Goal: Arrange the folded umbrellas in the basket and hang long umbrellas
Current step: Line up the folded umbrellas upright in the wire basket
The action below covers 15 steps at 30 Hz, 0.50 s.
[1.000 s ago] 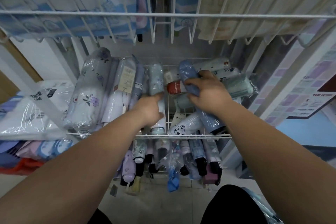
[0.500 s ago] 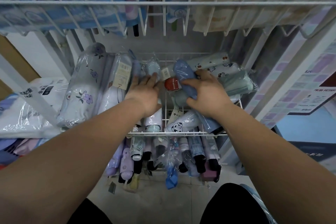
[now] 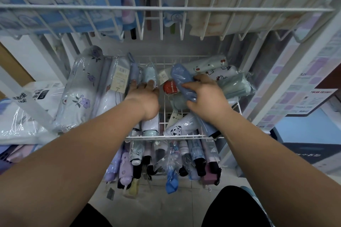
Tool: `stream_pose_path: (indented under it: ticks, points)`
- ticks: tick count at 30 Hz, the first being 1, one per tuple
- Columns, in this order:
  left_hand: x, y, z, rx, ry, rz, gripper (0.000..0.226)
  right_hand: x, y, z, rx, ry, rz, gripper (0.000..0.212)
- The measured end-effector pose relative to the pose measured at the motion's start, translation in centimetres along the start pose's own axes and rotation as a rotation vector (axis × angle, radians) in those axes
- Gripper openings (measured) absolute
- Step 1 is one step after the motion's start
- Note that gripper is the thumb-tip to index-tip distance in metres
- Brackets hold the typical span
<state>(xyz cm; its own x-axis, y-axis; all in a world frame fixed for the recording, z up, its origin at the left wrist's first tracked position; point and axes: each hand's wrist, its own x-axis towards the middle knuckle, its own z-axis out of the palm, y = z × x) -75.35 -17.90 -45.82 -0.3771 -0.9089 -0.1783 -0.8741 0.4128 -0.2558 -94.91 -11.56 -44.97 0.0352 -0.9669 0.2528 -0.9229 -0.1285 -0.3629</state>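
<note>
A white wire basket [image 3: 166,136] holds several wrapped folded umbrellas. My right hand [image 3: 206,97] grips a blue folded umbrella [image 3: 181,79] that lies slanted over the right-hand pile. My left hand [image 3: 145,96] rests flat, fingers spread, on the pale mint umbrella [image 3: 150,74] and the blue one beside it in the middle. A large floral umbrella [image 3: 81,88] lies at the basket's left. A red umbrella end [image 3: 170,87] shows between my hands. A dog-print umbrella [image 3: 180,127] lies at the front rim.
A lower wire basket [image 3: 166,158] holds several more folded umbrellas, handles toward me. Above, a white wire rack [image 3: 166,8] carries hanging long umbrellas. Plastic-wrapped packages [image 3: 27,108] lie to the left. A white shelf post [image 3: 287,72] stands on the right.
My left hand has slid farther back along the middle umbrellas and flattened on them. My right hand keeps its hold on the blue umbrella, with little shift.
</note>
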Motion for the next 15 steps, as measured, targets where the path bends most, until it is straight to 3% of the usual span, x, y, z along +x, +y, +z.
stream_pose_path:
  ticks: [4,6,9,13,15]
  points:
    - [-2.8,2.8,-0.3,-0.608,0.359,-0.033,0.054,-0.9,0.0,0.4,-0.141,-0.025,-0.022,0.045]
    - [-3.0,4.8,-0.8,-0.923,0.282,-0.051,0.053,-0.8,0.1,0.8,-0.197,-0.044,-0.042,0.04]
    - [-1.5,6.6,-0.9,-1.166,0.137,-0.113,0.055,-0.9,0.4,0.5,-0.219,-0.021,-0.048,0.042]
    - [-1.0,8.1,0.2,-1.518,0.134,-0.186,0.062,-1.8,1.9,-1.7,-0.438,0.187,-0.061,0.024]
    - [-1.1,9.0,0.4,-1.696,0.109,-0.199,0.08,-1.5,2.9,-3.2,-0.563,0.123,-0.068,0.033]
